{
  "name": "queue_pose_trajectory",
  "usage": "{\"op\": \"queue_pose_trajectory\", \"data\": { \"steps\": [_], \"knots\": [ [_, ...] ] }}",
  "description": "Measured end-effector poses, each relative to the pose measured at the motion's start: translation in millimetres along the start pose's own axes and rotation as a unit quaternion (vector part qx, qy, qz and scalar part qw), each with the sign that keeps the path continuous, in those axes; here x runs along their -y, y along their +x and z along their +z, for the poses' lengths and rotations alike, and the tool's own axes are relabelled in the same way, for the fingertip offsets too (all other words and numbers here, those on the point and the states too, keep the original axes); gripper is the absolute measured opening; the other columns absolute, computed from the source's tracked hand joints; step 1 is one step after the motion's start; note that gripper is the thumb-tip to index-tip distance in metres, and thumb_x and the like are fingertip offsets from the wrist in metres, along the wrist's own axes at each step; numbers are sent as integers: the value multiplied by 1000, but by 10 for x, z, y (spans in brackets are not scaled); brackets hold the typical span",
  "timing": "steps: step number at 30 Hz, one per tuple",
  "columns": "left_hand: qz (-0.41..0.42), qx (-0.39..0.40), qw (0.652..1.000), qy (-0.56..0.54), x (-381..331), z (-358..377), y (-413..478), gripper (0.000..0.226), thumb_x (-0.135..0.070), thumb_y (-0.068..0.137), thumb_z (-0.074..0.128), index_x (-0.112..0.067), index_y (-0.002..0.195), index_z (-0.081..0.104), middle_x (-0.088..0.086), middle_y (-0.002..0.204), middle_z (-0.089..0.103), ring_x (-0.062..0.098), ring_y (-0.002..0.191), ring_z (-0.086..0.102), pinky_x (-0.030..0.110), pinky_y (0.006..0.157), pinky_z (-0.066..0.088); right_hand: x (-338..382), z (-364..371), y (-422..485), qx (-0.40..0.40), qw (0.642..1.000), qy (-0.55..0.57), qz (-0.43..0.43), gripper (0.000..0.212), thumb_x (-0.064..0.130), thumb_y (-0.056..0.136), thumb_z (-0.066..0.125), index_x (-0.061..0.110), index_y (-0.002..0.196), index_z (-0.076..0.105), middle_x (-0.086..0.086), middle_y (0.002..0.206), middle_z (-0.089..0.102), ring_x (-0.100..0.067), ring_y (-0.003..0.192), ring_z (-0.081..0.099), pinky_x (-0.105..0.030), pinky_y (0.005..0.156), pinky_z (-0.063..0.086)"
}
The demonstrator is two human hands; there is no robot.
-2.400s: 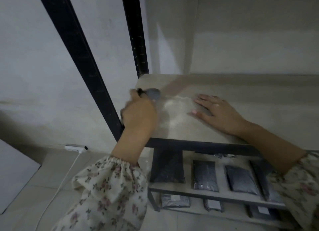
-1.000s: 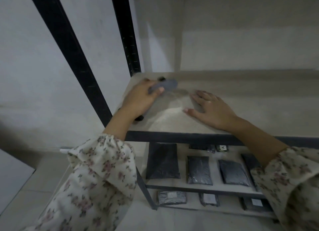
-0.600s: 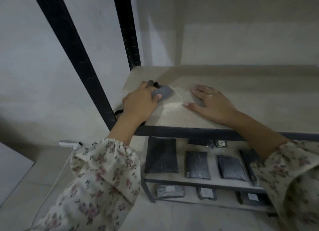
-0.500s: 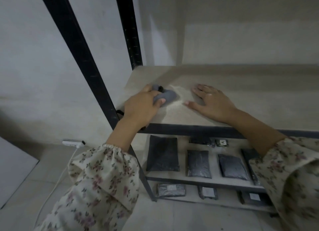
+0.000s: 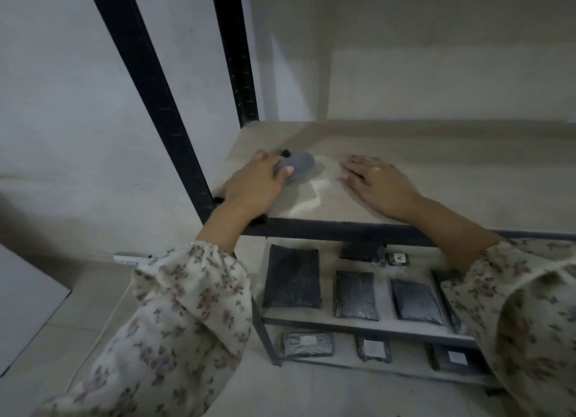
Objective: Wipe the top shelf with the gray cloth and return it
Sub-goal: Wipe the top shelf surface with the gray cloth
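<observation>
Fingers of the left hand (image 5: 252,187) curl around the bunched gray cloth (image 5: 296,165), pressing it onto the top shelf (image 5: 436,167) near its left edge, while the right hand (image 5: 378,185) lies flat beside it, holding nothing.

The top shelf (image 5: 436,173), a pale board in a black metal frame (image 5: 149,83), bears the gray cloth (image 5: 297,165) near its left edge, bunched in the left hand (image 5: 252,189). The right hand (image 5: 383,182) lies flat on the board to the right of the cloth. On the shelf below (image 5: 311,321), dark flat packets (image 5: 355,295) lie in a row, with two smaller ones farther back. The lowest shelf (image 5: 344,349) holds labelled packets (image 5: 307,344).
</observation>
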State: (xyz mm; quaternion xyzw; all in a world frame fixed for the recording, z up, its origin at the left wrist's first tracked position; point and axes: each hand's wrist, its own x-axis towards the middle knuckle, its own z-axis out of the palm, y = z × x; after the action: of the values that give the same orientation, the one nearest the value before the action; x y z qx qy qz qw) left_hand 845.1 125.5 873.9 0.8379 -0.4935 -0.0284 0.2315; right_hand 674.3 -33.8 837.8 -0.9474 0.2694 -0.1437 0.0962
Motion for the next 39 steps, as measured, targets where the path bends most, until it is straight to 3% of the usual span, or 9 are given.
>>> {"op": "queue_pose_trajectory", "data": {
  "steps": [8, 14, 18, 19, 21, 24, 27, 30, 39],
  "knots": [
    [28, 113, 934, -338, -144, 17, -180, 28, -37, 97, 39, -21, 107, 59, 2, 106, 64, 21, 102, 58, 31, 87, 43, 48, -52, 1, -33, 996, 79, 4, 33, 32, 95, 42, 19, 121, 60, -9, 131, 57, -28, 122, 47, -42, 103, 36],
    [-233, 74, 692, -680, -463, -30, 47, 33, -30, 100, 33, -7, 98, 57, 9, 87, 57, 24, 87, 55, 41, 99, 42, 616, -250, 112, -32, 875, 477, 74, 12, 28, 94, 48, 23, 88, 57, 2, 83, 61, 1, 73, 58, -20, 71, 43],
    [-211, 56, 594, -774, -575, -37, 96, 37, -29, 100, 35, -5, 120, 55, 11, 88, 62, 25, 92, 60, 36, 86, 52, 757, -307, 276, 67, 753, 647, 93, 20, 40, 90, 52, 27, 105, 48, -2, 102, 61, -18, 97, 60, -37, 93, 50],
    [-201, 37, 627, -752, -587, -34, 146, 37, -28, 100, 34, -7, 126, 50, 9, 93, 62, 24, 95, 59, 36, 88, 51, 733, -342, 315, 83, 725, 677, 93, 27, 41, 88, 55, 29, 111, 47, -3, 105, 62, -19, 99, 62, -38, 93, 51],
    [-191, -6, 802, -566, -514, -20, 249, 37, -25, 100, 33, -15, 135, 40, 10, 118, 52, 25, 113, 48, 34, 99, 39, 674, -429, 415, 101, 710, 691, 96, 33, 38, 85, 61, 35, 114, 46, -6, 108, 63, -21, 93, 66, -35, 85, 55],
    [-139, -46, 973, -180, -171, 62, 253, 36, -19, 94, 40, -23, 130, 42, 11, 135, 35, 29, 123, 30, 33, 94, 26, 523, -512, 655, 40, 877, 472, 84, 36, 31, 83, 61, 39, 113, 45, -3, 115, 57, -16, 89, 61, -26, 70, 51],
    [-82, -18, 996, -19, 86, 200, 141, 37, -22, 93, 39, -23, 130, 43, 7, 140, 35, 27, 129, 25, 38, 103, 21, 321, -493, 870, 7, 978, 202, 43, 48, 32, 78, 58, 44, 121, 40, -2, 115, 57, -21, 90, 55, -28, 65, 42],
    [-58, -37, 997, 30, 158, 302, 105, 38, -31, 95, 33, -25, 132, 43, 1, 144, 37, 24, 132, 29, 39, 109, 19, 204, -265, 980, 65, 997, 47, 8, 50, 29, 82, 54, 39, 129, 41, -14, 116, 54, -32, 100, 50, -35, 80, 41],
    [-45, -73, 995, 48, 160, 332, 76, 39, -30, 92, 34, -25, 129, 47, 0, 140, 44, 23, 129, 34, 39, 109, 23, 237, -87, 795, 37, 961, 271, 38, 48, 5, 68, 50, 41, 91, 71, 7, 91, 70, -10, 82, 61, -18, 69, 45]
  ]
}}
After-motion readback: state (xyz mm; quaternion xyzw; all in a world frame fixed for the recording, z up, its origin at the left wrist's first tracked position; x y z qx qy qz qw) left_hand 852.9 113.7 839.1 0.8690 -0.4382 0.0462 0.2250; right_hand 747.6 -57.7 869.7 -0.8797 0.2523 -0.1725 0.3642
